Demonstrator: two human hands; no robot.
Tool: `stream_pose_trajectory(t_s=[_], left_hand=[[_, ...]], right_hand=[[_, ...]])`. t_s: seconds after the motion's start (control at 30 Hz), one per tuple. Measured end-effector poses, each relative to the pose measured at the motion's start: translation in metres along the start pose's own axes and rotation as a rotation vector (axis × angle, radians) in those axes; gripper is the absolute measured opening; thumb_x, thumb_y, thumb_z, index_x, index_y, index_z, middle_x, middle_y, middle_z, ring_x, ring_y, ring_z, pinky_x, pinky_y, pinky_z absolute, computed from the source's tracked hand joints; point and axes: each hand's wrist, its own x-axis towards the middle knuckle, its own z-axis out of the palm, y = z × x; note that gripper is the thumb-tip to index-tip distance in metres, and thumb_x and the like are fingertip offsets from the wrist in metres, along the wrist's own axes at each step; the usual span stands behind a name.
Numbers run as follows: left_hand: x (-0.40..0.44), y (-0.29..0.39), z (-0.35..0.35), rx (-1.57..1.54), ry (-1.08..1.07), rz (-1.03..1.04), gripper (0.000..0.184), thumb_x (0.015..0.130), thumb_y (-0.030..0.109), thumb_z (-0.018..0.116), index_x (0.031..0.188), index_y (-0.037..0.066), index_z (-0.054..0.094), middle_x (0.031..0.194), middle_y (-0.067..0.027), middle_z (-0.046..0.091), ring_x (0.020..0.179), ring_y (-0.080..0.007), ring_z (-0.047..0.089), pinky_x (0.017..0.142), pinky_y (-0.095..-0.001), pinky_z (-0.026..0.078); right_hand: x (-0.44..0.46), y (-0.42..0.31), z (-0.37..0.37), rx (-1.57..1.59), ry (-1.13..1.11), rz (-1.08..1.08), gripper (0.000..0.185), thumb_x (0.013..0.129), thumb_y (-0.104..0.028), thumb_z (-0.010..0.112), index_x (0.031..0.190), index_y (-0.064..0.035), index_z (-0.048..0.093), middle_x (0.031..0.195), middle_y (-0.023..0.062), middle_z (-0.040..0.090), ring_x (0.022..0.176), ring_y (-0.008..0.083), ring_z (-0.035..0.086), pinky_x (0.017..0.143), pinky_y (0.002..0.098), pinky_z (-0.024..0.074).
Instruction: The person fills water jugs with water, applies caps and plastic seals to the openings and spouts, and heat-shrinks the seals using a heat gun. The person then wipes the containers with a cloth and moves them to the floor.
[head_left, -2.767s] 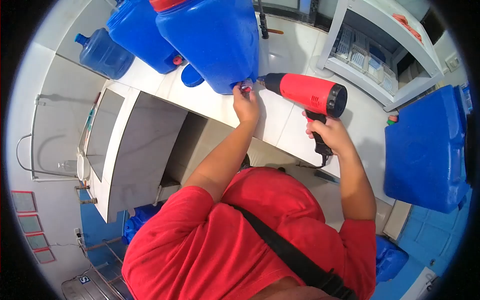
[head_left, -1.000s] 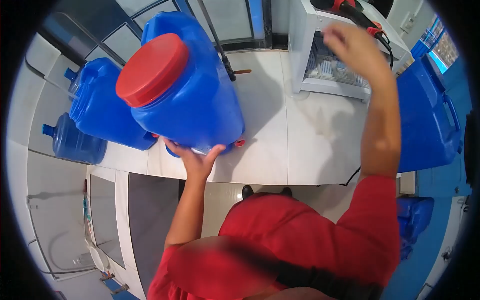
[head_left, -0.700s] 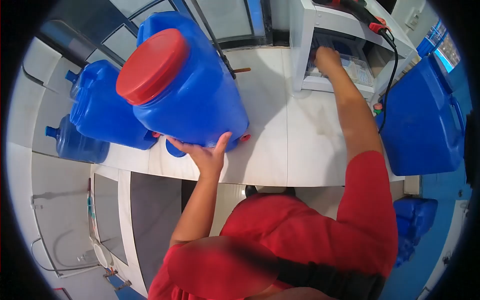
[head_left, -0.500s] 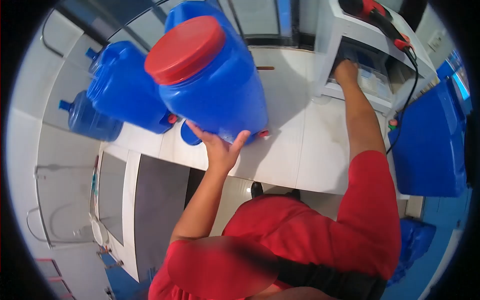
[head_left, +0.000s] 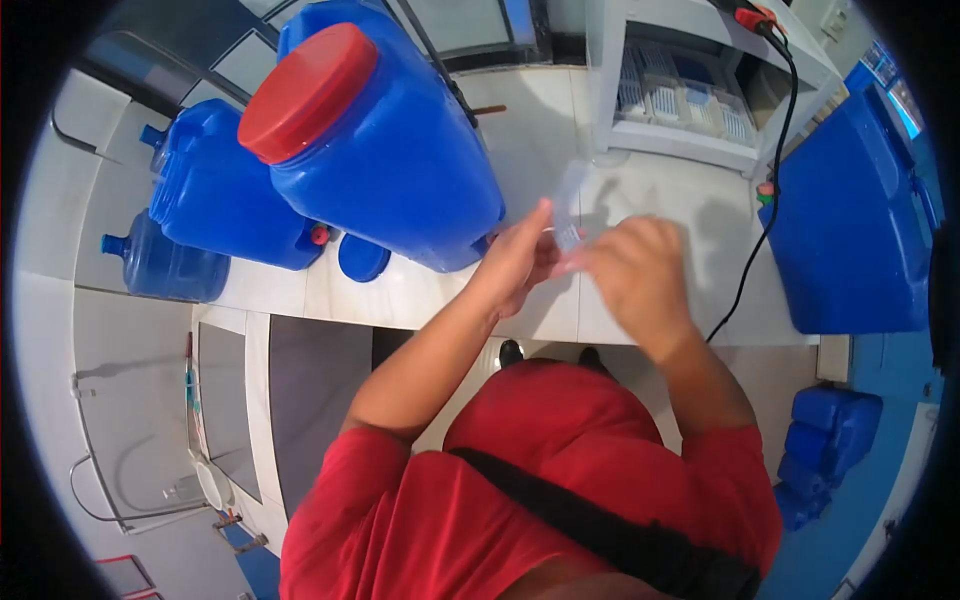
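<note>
A clear, thin plastic piece [head_left: 568, 222] is held up between my two hands above the counter. Its shape is blurred. My left hand [head_left: 518, 262] has its thumb and fingers closed around its near side, just right of a big blue water container [head_left: 400, 175] with a red screw lid [head_left: 310, 92]. From the right, my right hand [head_left: 640, 280] pinches at the same piece, its fingers smeared by motion. Beside the container's foot lies a round blue cap [head_left: 363, 258] on the counter.
A white cabinet [head_left: 690, 148] at the back right holds stacks of small clear pieces [head_left: 680, 95] in compartments. A black cable [head_left: 778, 170] hangs over the counter [head_left: 440, 300]. More blue containers [head_left: 235, 190] stand left and another blue container [head_left: 850, 220] right.
My right hand has come out of the cabinet toward me. My left hand has left the red-lidded container and moved right. Both hands now meet at a clear plastic piece.
</note>
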Motion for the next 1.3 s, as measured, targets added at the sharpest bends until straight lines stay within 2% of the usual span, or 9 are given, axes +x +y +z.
stream_pose_trajectory(t_s=[0.1, 0.27, 0.63, 0.7, 0.8, 0.93, 1.0, 1.17, 1.3], left_hand=[[0.009, -0.012, 0.008, 0.002, -0.058, -0.026, 0.033, 0.102, 0.029, 0.053, 0.121, 0.002, 0.058, 0.111, -0.0090, 0.068, 0.094, -0.0153, 0.066, 0.079, -0.0319, 0.053], [-0.001, -0.017, 0.025, 0.269, -0.099, 0.238, 0.018, 0.095, 0.017, 0.067, 0.107, 0.003, 0.067, 0.094, -0.0041, 0.071, 0.077, -0.0093, 0.064, 0.066, -0.0238, 0.050], [-0.041, 0.024, -0.001, 0.205, 0.028, 0.553, 0.036, 0.096, 0.006, 0.058, 0.130, -0.001, 0.048, 0.111, -0.0084, 0.066, 0.100, -0.0130, 0.061, 0.087, -0.0272, 0.049], [-0.060, 0.045, -0.013, 0.179, -0.016, 0.590, 0.042, 0.093, 0.003, 0.059, 0.133, -0.001, 0.045, 0.114, -0.0085, 0.063, 0.101, -0.0138, 0.061, 0.087, -0.0274, 0.049], [-0.098, 0.093, -0.039, 0.309, -0.330, 0.605, 0.074, 0.077, -0.006, 0.068, 0.144, -0.001, 0.036, 0.107, -0.0036, 0.055, 0.098, -0.0121, 0.058, 0.085, -0.0246, 0.047], [-0.168, 0.198, -0.049, 1.034, -0.492, 0.818, 0.100, 0.062, 0.033, 0.094, 0.141, -0.006, 0.046, 0.105, -0.0056, 0.062, 0.097, -0.0122, 0.058, 0.090, -0.0272, 0.044], [-0.190, 0.253, -0.042, 1.483, -0.401, 1.077, 0.080, 0.074, 0.030, 0.086, 0.136, -0.006, 0.051, 0.122, -0.0134, 0.064, 0.112, -0.0205, 0.060, 0.100, -0.0360, 0.045], [-0.172, 0.331, -0.084, 1.856, 0.247, 0.959, 0.043, 0.086, 0.007, 0.065, 0.128, 0.002, 0.057, 0.125, -0.0112, 0.060, 0.118, -0.0222, 0.055, 0.106, -0.0368, 0.042], [-0.130, 0.333, -0.122, 1.636, 0.048, 0.763, 0.042, 0.083, 0.013, 0.067, 0.122, 0.003, 0.059, 0.119, -0.0099, 0.061, 0.113, -0.0217, 0.056, 0.103, -0.0355, 0.043]], right_hand=[[-0.026, -0.013, -0.002, 0.072, -0.138, -0.009, 0.014, 0.078, -0.020, 0.071, 0.090, -0.0150, 0.069, 0.089, 0.0003, 0.063, 0.093, 0.0240, 0.058, 0.088, 0.0422, 0.0413], [-0.036, 0.013, 0.003, 0.651, 0.062, 0.749, 0.031, 0.087, -0.024, 0.074, 0.107, -0.0041, 0.062, 0.094, 0.0079, 0.065, 0.088, 0.0188, 0.061, 0.079, 0.0336, 0.0481], [0.023, 0.017, 0.001, 1.459, -0.037, 0.697, 0.027, 0.099, -0.030, 0.062, 0.099, -0.0028, 0.058, 0.084, 0.0002, 0.062, 0.075, 0.0066, 0.055, 0.069, 0.0232, 0.0458], [0.039, 0.020, -0.018, 1.524, -0.360, 0.496, 0.033, 0.098, -0.037, 0.062, 0.099, -0.0037, 0.057, 0.083, -0.0005, 0.061, 0.077, 0.0064, 0.055, 0.070, 0.0225, 0.0446], [0.067, 0.027, -0.039, 1.471, -0.583, 0.135, 0.037, 0.096, -0.040, 0.064, 0.097, -0.0036, 0.058, 0.084, -0.0002, 0.060, 0.077, 0.0074, 0.055, 0.069, 0.0234, 0.0451], [0.152, 0.015, -0.100, 0.861, -0.638, -0.374, 0.034, 0.094, -0.039, 0.067, 0.092, -0.0050, 0.061, 0.083, 0.0012, 0.061, 0.076, 0.0100, 0.056, 0.069, 0.0240, 0.0447], [0.195, 0.001, -0.113, 0.578, -0.419, -0.495, 0.042, 0.095, -0.046, 0.063, 0.093, -0.0041, 0.064, 0.083, 0.0035, 0.061, 0.079, 0.0126, 0.056, 0.072, 0.0285, 0.0462], [0.303, -0.039, -0.084, 0.358, -0.270, -0.384, 0.032, 0.098, -0.037, 0.058, 0.092, -0.0052, 0.062, 0.083, 0.0063, 0.064, 0.076, 0.0197, 0.059, 0.073, 0.0340, 0.0501], [0.335, -0.022, -0.008, 0.367, -0.436, -0.183, 0.032, 0.096, -0.034, 0.060, 0.095, -0.0024, 0.063, 0.095, 0.0105, 0.067, 0.087, 0.0238, 0.062, 0.081, 0.0384, 0.0504]])
